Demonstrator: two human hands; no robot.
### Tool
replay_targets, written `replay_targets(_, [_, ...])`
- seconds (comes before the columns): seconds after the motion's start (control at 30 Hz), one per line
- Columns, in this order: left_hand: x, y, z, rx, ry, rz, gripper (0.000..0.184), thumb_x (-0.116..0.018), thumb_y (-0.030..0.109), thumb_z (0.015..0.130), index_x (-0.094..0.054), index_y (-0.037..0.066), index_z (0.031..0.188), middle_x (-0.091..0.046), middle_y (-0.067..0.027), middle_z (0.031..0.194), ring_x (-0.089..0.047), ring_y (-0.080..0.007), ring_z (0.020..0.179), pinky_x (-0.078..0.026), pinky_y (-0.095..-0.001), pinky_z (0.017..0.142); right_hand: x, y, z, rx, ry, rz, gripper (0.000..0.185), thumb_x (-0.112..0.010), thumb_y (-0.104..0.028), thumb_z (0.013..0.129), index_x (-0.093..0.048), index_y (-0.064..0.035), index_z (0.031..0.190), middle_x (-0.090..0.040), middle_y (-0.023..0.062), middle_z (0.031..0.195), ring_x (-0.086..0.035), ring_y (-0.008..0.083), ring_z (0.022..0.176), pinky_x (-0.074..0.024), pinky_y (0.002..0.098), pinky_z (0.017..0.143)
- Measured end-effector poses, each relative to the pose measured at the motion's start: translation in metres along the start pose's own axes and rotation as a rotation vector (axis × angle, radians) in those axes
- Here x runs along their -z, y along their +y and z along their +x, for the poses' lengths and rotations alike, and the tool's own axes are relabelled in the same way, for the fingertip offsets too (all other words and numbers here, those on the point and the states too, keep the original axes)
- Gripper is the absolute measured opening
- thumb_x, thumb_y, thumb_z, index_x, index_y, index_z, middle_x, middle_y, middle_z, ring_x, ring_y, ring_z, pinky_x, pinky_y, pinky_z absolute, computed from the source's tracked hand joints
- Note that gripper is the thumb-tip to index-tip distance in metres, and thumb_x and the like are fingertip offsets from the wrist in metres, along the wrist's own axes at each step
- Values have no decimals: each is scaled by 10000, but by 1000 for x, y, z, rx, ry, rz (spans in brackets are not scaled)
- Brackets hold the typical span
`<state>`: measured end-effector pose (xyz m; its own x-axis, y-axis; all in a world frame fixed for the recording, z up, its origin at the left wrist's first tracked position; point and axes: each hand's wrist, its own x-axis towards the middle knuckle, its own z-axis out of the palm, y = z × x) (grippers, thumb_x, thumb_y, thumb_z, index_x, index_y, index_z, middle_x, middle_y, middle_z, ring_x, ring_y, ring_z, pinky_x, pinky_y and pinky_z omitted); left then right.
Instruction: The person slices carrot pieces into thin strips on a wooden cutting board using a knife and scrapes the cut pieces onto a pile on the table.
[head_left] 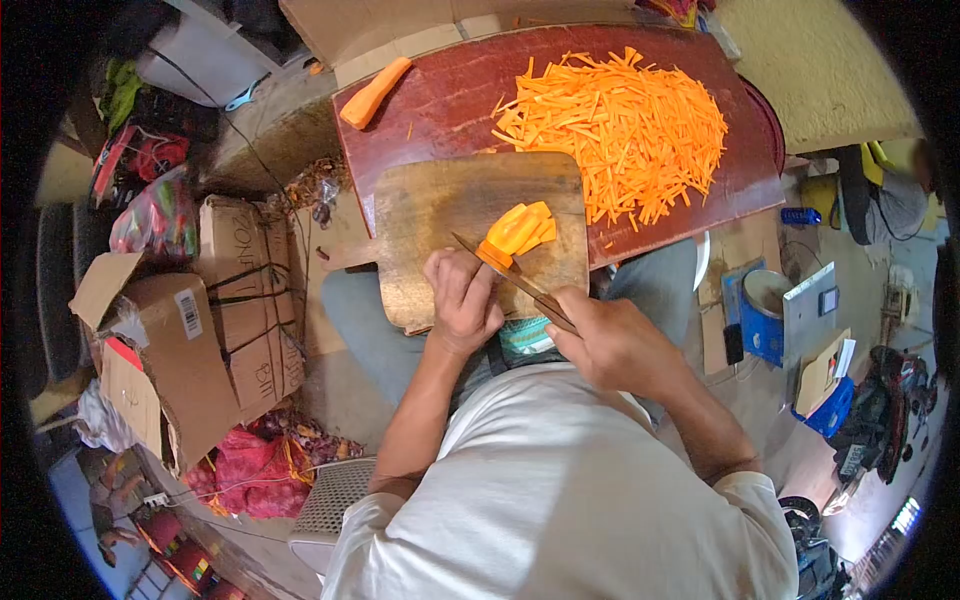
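Observation:
My right hand (610,340) is wrapped round the handle of a knife (525,288), whose blade points up and left. The blade lies against a carrot piece (492,254) on the wooden cutting board (430,215). Curled fingers of my left hand (462,300) grip the near end of that carrot, beside the blade. Just beyond the blade, several carrot slices (520,230) lean in an overlapping stack. A large heap of carrot sticks (620,130) lies on the red table (450,100) behind the board. One whole peeled carrot (375,93) rests at the table's far left.
Cardboard boxes (165,350) stand on the floor at the left, near red mesh sacks (255,470). To the right are a blue bucket (763,325) and a blue can (800,216). My knees are under the board and table edge.

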<state>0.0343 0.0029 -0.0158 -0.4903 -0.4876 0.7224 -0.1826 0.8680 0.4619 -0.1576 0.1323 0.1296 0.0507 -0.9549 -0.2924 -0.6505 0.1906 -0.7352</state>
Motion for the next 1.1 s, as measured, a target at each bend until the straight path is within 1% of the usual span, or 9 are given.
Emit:
replay_targets(0.1, [2, 1, 1, 6, -20, -9, 448, -714, -6, 668, -717, -15, 1115, -624, -150, 1082, -636, -346, 970, -458, -537, 959, -8, 8, 14, -7, -10, -25, 311, -657, -241, 1042, -501, 8, 1141, -718, 302, 891, -717, 526, 834, -563, 623, 707])
replay_targets(0.2, [4, 3, 3, 23, -26, -19, 440, -714, 1, 667, -715, -19, 1106, -633, -154, 1083, -644, -347, 978, -456, -537, 974, -20, 23, 32, 65, 56, -34, 307, -660, -234, 1032, -515, 18, 1131, -703, 316, 876, -709, 536, 859, -556, 627, 738])
replay_targets(0.3, [0, 1, 0, 36, -4, -15, 416, -726, 7, 687, -711, -20, 1102, -635, -161, 1088, -650, -355, 987, -455, -540, 992, -30, 38, 49, 91, 91, -67, 298, -668, -220, 1019, -526, 24, 1114, -700, 319, 887, -704, 539, 891, -549, 627, 766])
replay_targets(0.4, [0, 1, -1, 41, -20, 8, 404, -739, 18, 706, -707, -20, 1107, -631, -169, 1094, -653, -361, 993, -454, -548, 1000, -26, 44, 54, 53, 100, -8, 269, -672, -178, 1014, -554, 16, 1158, -682, 318, 883, -689, 532, 887, -517, 598, 744])
replay_targets(0.5, [0, 1, -2, 34, -9, 21, 402, -744, 15, 713, -705, -18, 1112, -628, -172, 1094, -651, -363, 990, -459, -559, 996, -13, 32, 42, 109, 132, 110, 291, -661, -232, 1024, -559, 10, 1150, -707, 306, 929, -707, 532, 905, -547, 614, 769])
replay_targets(0.6, [1, 1, -1, 31, 7, 27, 412, -738, 4, 705, -705, -15, 1115, -627, -168, 1087, -650, -360, 992, -463, -567, 998, 11, -3, 23, -105, 19, 152, 296, -655, -253, 1037, -565, -9, 1180, -709, 313, 932, -710, 533, 916, -549, 614, 773])
replay_targets(0.8, [1, 1, 1, 12, 9, 30, 448, -717, -7, 670, -708, -14, 1118, -615, -158, 1059, -642, -357, 971, -467, -568, 994, 4, -3, -2, -52, 17, 38, 307, -656, -279, 1050, -525, -28, 1168, -725, 303, 935, -707, 549, 892, -551, 644, 761])
replay_targets(0.9, [3, 2, 2, 8, -8, 33, 473, -714, 3, 649, -708, -17, 1121, -611, -153, 1047, -639, -352, 963, -469, -558, 985, 2, -2, -2, -51, 7, 46, 318, -659, -297, 1052, -510, -34, 1150, -724, 302, 924, -705, 550, 872, -549, 651, 745])
replay_targets(1.1, [3, 3, 0, -1, 3, 25, 466, -720, 20, 639, -717, -25, 1104, -621, -150, 1057, -641, -341, 961, -471, -541, 983, -1, 5, 2, -14, 1, 13, 327, -652, -292, 1053, -510, -14, 1151, -716, 323, 907, -706, 546, 853, -547, 650, 737])
